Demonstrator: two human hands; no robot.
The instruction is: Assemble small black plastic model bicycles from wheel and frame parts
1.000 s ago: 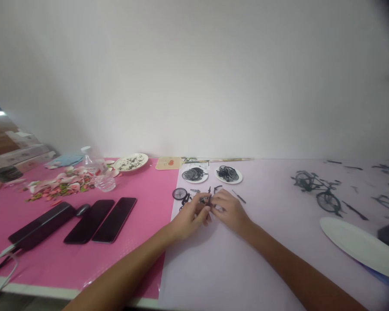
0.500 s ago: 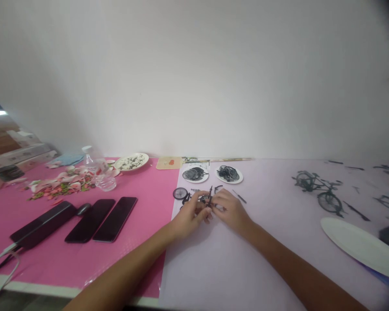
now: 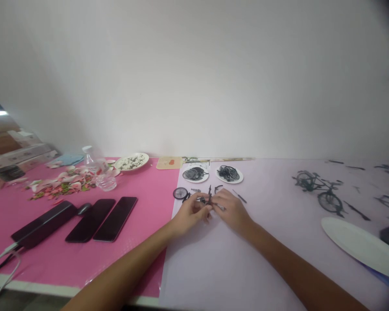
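My left hand and my right hand meet over the pale sheet. Between their fingertips is a small dark model bicycle part, its thin end pointing up; fingers hide most of it, so its exact shape is unclear. Both hands are closed on it. A black spoked wheel lies just beyond my left fingers. Past my right hand are a small curved dark piece and a thin dark rod.
Two white plates at the back bear dark bicycle parts. To the right are a model bicycle and an oval white plate. On the pink side lie two phones, a power bank, a bottle and petals.
My right fingers have shifted slightly around the dark part, and its upper end has moved a little to the left. Everything else stays in place.
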